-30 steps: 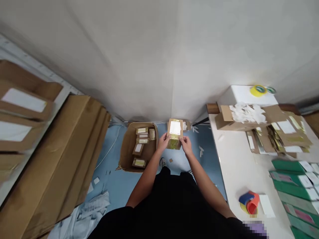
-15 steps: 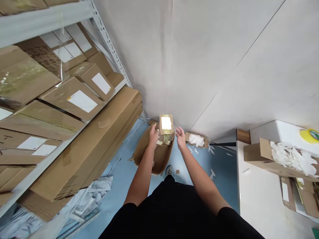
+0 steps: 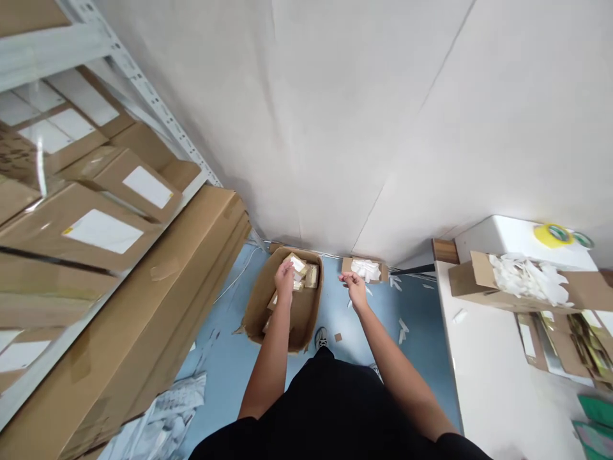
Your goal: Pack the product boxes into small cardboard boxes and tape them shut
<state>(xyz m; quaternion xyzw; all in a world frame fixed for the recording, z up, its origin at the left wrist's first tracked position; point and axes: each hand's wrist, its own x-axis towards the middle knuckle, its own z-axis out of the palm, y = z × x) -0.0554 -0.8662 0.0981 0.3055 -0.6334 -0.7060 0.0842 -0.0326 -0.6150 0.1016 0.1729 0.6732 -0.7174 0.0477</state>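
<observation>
Below my hands, a large open cardboard carton stands on the floor with several small taped boxes inside, among them a taped box at its right side. My left hand is above the carton, next to a white-labelled small box; its fingers are loosely bent, with no box in them. To the right of the carton, in the air, my right hand has thumb and fingers drawn together. Whatever is between those fingertips, if anything, is too small to make out.
A metal shelf of labelled cartons and a long carton fill the left. By the wall sits a small box of white scraps. At right, a white table bears an open box and yellow tape.
The small labelled box between my hands has left them, and small boxes now show inside the large carton. My hands have drawn slightly apart, and the view has turned to the right.
</observation>
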